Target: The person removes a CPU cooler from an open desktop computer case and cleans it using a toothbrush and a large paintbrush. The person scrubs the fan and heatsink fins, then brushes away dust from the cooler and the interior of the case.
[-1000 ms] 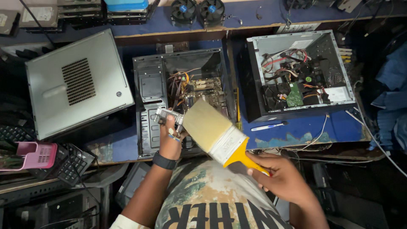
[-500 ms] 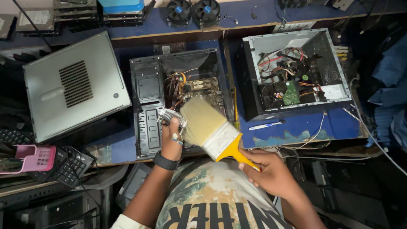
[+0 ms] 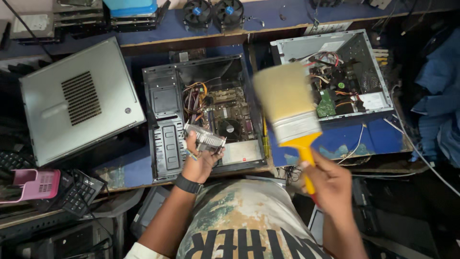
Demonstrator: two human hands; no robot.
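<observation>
My left hand [image 3: 200,160] grips a small finned metal heatsink [image 3: 205,138] and holds it over the front edge of an open black computer case [image 3: 165,124] that lies on the blue bench. My right hand [image 3: 330,184] holds a wide paintbrush by its yellow handle [image 3: 306,158]. The pale bristles [image 3: 283,93] point up and away, blurred, to the right of the heatsink and apart from it. A black watch sits on my left wrist.
A second open case [image 3: 383,72] with coloured wires lies at the right. A grey side panel [image 3: 76,100] rests at the left. Two cooling fans [image 3: 211,12] sit on the back shelf. A pink object [image 3: 36,184] and a black keyboard [image 3: 79,192] lie low left.
The brush has swung from just over the heatsink to the right and upright. My left hand has kept the heatsink in about the same place.
</observation>
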